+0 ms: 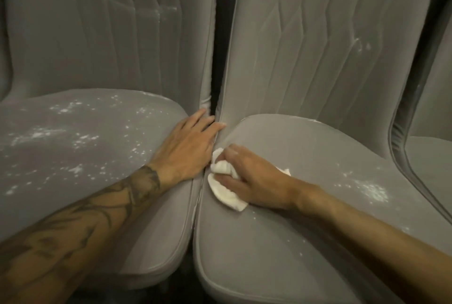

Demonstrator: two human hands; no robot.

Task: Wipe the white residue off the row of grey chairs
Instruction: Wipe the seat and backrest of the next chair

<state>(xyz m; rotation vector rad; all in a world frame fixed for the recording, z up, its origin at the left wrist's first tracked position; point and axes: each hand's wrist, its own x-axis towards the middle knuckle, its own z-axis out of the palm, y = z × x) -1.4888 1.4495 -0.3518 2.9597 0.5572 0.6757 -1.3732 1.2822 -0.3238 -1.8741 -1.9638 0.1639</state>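
The white residue [61, 137] lies as many small specks and patches over the seat of the left chair [151, 230], thickest on its left and middle part. A smaller patch sits near the right edge of the seat of the middle chair [269, 254], and some faint specks are on both backrests. The part of the middle seat around the cloth [227, 196] looks mostly plain grey. The right hand [252, 179] has its fingers curled around this crumpled white cloth and presses it on the left front part of the middle seat, just beside the seam where the two seats meet. The left hand [188, 147] lies flat with straight fingers on the right edge of the left seat, and its fingertips reach the corner where the seats meet the backrests. The two hands are near each other but do not touch; the seam is between them. The two seat edges touch along most of their length, while a narrow dark gap [221, 34] runs upward between the backrests. To the right, most of the middle seat is open surface as far as its raised side edge. Past that edge a third chair [430, 157] is partly seen. In total I count three chairs, two hands and one cloth.
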